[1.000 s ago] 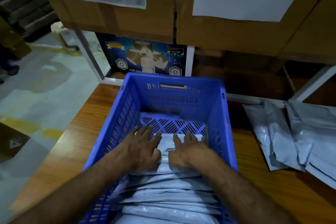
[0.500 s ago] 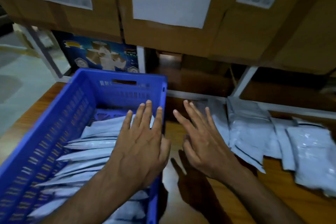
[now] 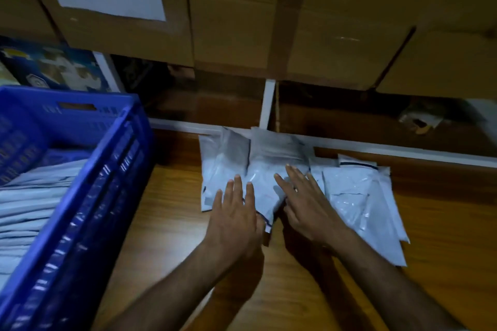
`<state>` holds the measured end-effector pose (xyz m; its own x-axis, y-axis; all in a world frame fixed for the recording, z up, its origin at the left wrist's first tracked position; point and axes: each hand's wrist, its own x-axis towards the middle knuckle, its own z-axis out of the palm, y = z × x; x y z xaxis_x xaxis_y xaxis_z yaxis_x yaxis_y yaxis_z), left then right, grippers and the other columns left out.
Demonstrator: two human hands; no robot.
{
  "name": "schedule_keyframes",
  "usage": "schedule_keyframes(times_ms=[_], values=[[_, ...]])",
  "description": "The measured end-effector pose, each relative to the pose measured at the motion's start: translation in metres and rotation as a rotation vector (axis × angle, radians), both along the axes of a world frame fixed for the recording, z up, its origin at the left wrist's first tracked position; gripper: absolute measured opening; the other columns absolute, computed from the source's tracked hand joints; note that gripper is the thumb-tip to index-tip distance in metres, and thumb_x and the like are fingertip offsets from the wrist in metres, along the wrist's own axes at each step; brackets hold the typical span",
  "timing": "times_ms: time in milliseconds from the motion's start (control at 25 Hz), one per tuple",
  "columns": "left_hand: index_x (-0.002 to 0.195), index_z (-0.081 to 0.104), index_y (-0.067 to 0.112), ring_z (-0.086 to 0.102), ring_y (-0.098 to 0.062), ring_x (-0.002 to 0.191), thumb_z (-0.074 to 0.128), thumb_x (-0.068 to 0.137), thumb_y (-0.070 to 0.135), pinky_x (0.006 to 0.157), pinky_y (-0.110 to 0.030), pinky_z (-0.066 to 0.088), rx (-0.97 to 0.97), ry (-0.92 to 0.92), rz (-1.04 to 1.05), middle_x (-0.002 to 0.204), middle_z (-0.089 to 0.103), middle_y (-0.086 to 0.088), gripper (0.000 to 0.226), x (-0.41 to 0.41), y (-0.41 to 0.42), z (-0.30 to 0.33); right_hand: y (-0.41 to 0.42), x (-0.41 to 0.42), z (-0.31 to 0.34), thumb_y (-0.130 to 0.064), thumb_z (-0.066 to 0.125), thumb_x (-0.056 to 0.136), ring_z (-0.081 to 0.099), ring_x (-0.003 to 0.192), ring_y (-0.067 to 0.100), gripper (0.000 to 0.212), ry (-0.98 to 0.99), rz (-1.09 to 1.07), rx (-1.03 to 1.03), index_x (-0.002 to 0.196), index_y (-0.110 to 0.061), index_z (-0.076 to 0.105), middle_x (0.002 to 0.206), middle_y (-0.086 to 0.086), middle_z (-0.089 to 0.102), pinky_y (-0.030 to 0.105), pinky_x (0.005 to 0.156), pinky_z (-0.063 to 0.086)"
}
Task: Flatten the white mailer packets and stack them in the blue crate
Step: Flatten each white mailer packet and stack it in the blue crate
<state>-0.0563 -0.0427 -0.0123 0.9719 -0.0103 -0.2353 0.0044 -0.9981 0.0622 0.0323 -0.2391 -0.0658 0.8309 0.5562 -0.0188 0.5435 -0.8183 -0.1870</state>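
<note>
A loose pile of white mailer packets (image 3: 271, 161) lies on the wooden table right of the blue crate (image 3: 88, 196). My left hand (image 3: 236, 217) lies with straight fingers over the near left part of the pile. My right hand (image 3: 306, 204) reaches over the middle of the pile, fingers spread and straight. Between the hands a packet corner sticks out toward me. Inside the crate lie several flat white packets (image 3: 32, 204), overlapping in a row.
More white packets (image 3: 360, 196) spread to the right of my hands. Large cardboard boxes (image 3: 242, 24) sit on a white-framed shelf above the table's back edge. A blue printed box (image 3: 51, 67) stands behind the crate. Bare wooden tabletop (image 3: 166, 223) lies between crate and pile.
Both hands left the packets in the crate, moved right over the crate's wall and now reach the loose pile on the table. The view swung right with them.
</note>
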Motion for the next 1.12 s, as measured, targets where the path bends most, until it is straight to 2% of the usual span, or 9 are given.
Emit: schedule_keyframes(times_ms=[160, 320, 480, 560, 720, 800, 880, 1040, 1120], values=[[0.161, -0.009, 0.006, -0.008, -0.037, 0.156, 0.029, 0.106, 0.054, 0.126, -0.054, 0.006, -0.01, 0.056, 0.043, 0.167, -0.014, -0.024, 0.082, 0.035, -0.052, -0.046, -0.02, 0.036, -0.023, -0.024, 0.045, 0.104, -0.003, 0.161, 0.024, 0.071, 0.056, 0.064, -0.028, 0.167, -0.024, 0.012, 0.174, 0.011, 0.0, 0.049, 0.13, 0.004], [0.162, -0.006, 0.009, 0.005, -0.038, 0.156, 0.03, 0.11, 0.036, 0.126, -0.052, 0.016, 0.05, 0.044, 0.077, 0.168, -0.003, -0.024, 0.069, 0.05, -0.053, -0.056, -0.016, 0.047, -0.033, -0.023, 0.045, 0.101, 0.001, 0.161, 0.027, 0.072, 0.029, 0.105, 0.007, 0.167, -0.022, 0.015, 0.173, 0.015, 0.006, 0.048, 0.13, -0.002], [0.163, 0.012, 0.019, 0.027, -0.036, 0.152, 0.037, 0.107, 0.031, 0.123, -0.048, 0.027, -0.02, -0.153, 0.018, 0.167, 0.02, -0.018, 0.063, 0.022, -0.017, -0.044, -0.01, 0.034, -0.023, -0.029, 0.028, 0.097, 0.017, 0.159, 0.029, 0.068, -0.074, 0.111, 0.084, 0.164, -0.019, 0.027, 0.169, 0.017, 0.025, 0.052, 0.13, 0.003], [0.162, 0.024, 0.022, 0.034, -0.033, 0.149, 0.036, 0.104, 0.031, 0.122, -0.049, 0.031, -0.09, -0.242, -0.084, 0.164, 0.031, -0.013, 0.06, -0.009, 0.01, -0.037, -0.006, 0.005, -0.014, -0.029, 0.029, 0.098, 0.023, 0.158, 0.027, 0.066, -0.114, 0.121, 0.149, 0.163, -0.019, 0.031, 0.167, 0.014, 0.032, 0.053, 0.13, 0.006], [0.162, 0.015, 0.039, 0.001, -0.013, 0.158, 0.023, 0.104, 0.037, 0.128, -0.038, 0.0, -0.198, -0.16, -0.255, 0.17, 0.009, 0.007, 0.059, -0.078, 0.061, -0.032, -0.008, -0.096, -0.013, -0.03, 0.041, 0.102, 0.031, 0.154, 0.022, 0.059, -0.121, 0.138, 0.22, 0.16, -0.018, 0.038, 0.163, 0.008, 0.041, 0.054, 0.128, 0.016], [0.161, 0.012, 0.043, -0.006, -0.013, 0.157, 0.026, 0.104, 0.034, 0.127, -0.039, -0.005, -0.216, -0.092, -0.328, 0.171, 0.004, 0.008, 0.059, -0.103, 0.075, -0.044, -0.009, -0.148, -0.024, -0.031, 0.042, 0.103, 0.037, 0.151, 0.021, 0.056, -0.065, 0.126, 0.224, 0.158, -0.019, 0.042, 0.159, 0.006, 0.047, 0.054, 0.126, 0.022], [0.161, 0.011, 0.042, -0.007, -0.017, 0.158, 0.029, 0.105, 0.033, 0.127, -0.043, -0.003, -0.19, -0.031, -0.385, 0.171, 0.004, 0.004, 0.06, -0.123, 0.083, -0.061, -0.008, -0.186, -0.041, -0.033, 0.04, 0.103, 0.037, 0.151, 0.02, 0.055, 0.009, 0.11, 0.19, 0.157, -0.022, 0.043, 0.159, 0.005, 0.048, 0.053, 0.126, 0.023], [0.163, 0.004, 0.035, -0.011, -0.023, 0.157, 0.032, 0.102, 0.046, 0.127, -0.049, -0.001, -0.111, -0.022, -0.316, 0.171, -0.005, -0.006, 0.068, -0.15, 0.086, -0.085, 0.0, -0.215, -0.065, -0.043, 0.032, 0.105, 0.0, 0.161, 0.017, 0.064, 0.138, 0.009, 0.137, 0.166, -0.033, 0.016, 0.174, 0.006, 0.009, 0.054, 0.129, 0.004], [0.163, 0.0, 0.032, -0.014, -0.022, 0.157, 0.028, 0.105, 0.05, 0.127, -0.045, -0.006, -0.171, -0.055, -0.257, 0.171, -0.011, -0.006, 0.067, -0.152, 0.066, -0.091, 0.01, -0.212, -0.067, -0.044, 0.036, 0.105, -0.006, 0.161, 0.017, 0.064, 0.132, -0.065, 0.192, 0.166, -0.032, 0.02, 0.174, 0.005, 0.004, 0.053, 0.129, -0.003]])
